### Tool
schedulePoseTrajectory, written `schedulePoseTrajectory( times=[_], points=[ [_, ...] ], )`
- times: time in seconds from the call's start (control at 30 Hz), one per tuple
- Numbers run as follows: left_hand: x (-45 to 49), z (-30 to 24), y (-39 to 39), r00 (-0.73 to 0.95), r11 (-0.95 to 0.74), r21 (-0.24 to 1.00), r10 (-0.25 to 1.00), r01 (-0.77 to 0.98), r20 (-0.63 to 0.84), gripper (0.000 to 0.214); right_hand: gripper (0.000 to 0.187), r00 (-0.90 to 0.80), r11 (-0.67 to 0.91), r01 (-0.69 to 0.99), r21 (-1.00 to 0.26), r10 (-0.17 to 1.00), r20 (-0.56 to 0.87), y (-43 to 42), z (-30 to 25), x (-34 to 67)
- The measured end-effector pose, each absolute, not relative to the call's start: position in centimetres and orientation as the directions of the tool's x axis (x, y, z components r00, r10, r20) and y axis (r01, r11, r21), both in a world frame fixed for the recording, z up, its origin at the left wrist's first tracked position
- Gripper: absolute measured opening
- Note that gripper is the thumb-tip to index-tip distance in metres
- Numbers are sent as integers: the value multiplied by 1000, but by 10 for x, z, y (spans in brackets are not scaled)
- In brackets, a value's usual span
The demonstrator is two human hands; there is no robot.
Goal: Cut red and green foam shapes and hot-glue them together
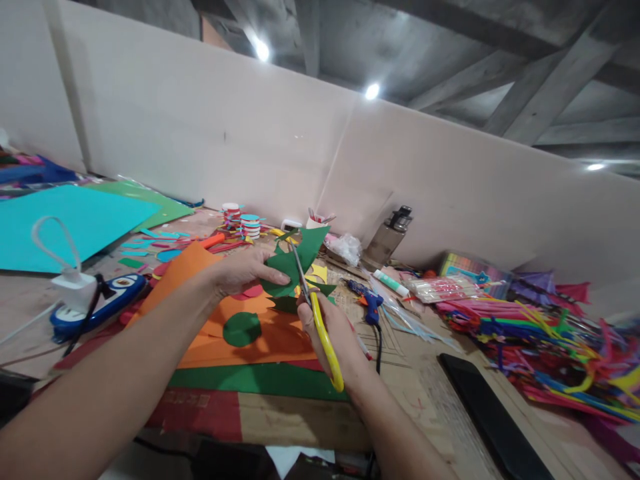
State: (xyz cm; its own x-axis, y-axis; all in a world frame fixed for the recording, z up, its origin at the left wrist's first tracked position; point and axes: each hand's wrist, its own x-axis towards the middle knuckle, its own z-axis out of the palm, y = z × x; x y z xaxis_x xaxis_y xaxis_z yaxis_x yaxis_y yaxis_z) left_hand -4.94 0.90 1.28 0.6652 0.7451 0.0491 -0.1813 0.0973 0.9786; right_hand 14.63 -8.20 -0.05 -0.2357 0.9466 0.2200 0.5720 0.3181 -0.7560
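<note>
Right: left grip [243, 272] pinches a green sheet [314, 244], thumb on top; right grip [334, 333] is closed round yellow-handled scissors [320, 320]. Sheet is up above the orange paper [280, 340], blades lying against it. Cannot tell how far the blades stand apart.

Risks, as I judge them. My left thumb sits near the blades; a slip or a careless turn of the sheet could nick it. Sheet looks thin and is held from one side, so a flopping edge could send the cut astray. Pointed green bits hang below; whether they are joined on, I cannot tell. A loose one could drop beside the green round piece [242, 329] and get mixed up with it. Glue gun [371, 308] lies beyond my right wrist; a wide elbow might snag its cord [379, 350].

Containers: small white cup [316, 223], thin sticks or pens poking out. Clear case [475, 272], rows of coloured pens, apparently. Clear packet [444, 288], pale sticks. Brownish bottle [385, 241], dark cap, leaning in view; contents unclear.
</note>
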Motion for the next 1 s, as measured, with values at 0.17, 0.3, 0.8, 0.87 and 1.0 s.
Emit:
schedulePoseTrajectory(
  times=[0.17, 0.3, 0.8, 0.87, 1.0],
  points=[
    [-55, 13, 11, 659, 91, 989, 752, -114, 6, 21, 34, -277, 336, 620, -709, 939, 203, -79, 1, 150],
    [-56, 15, 10, 660, 60, 993, 751, -101, 21, 21, 32, -296, 343, 615, -710, 935, 195, -80, 1, 152],
    [-51, 17, 6, 677, 32, 993, 734, -115, 54, 27, 33, -312, 378, 583, -719, 922, 231, -80, 1, 150],
    [-52, 18, 5, 674, 38, 994, 737, -104, 42, 27, 34, -306, 376, 583, -721, 923, 234, -80, 0, 149],
    [-51, 18, 5, 663, 32, 993, 746, -114, 52, 25, 34, -289, 354, 591, -725, 932, 219, -79, -2, 149]
  ],
)
